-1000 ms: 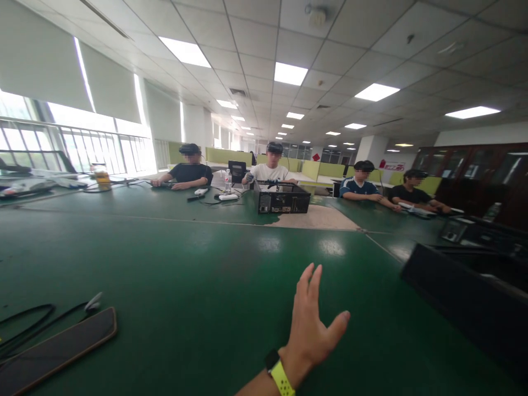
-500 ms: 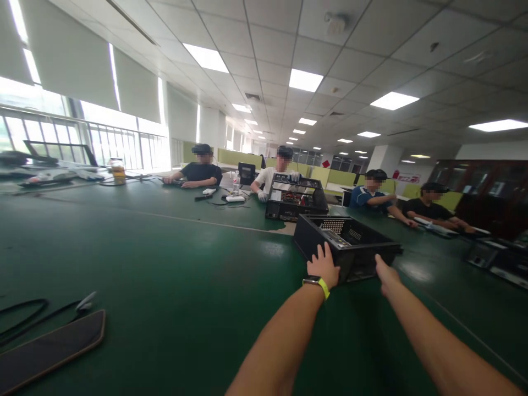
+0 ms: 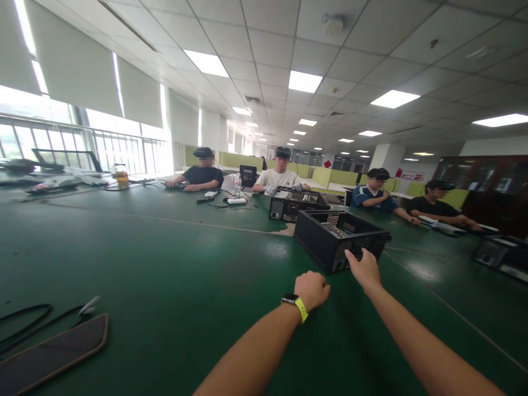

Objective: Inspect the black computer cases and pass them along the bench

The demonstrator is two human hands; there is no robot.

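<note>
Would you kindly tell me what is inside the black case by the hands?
Inside the black case, a perforated panel and a pale strip show; the near walls hide the bottom, so anything lower cannot be seen.

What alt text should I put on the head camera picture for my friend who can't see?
A person's bare right hand is at an open black computer case on a green table; the left hand, curled, is nearby, with a lime-strapped watch. Four people sit beyond.
</note>
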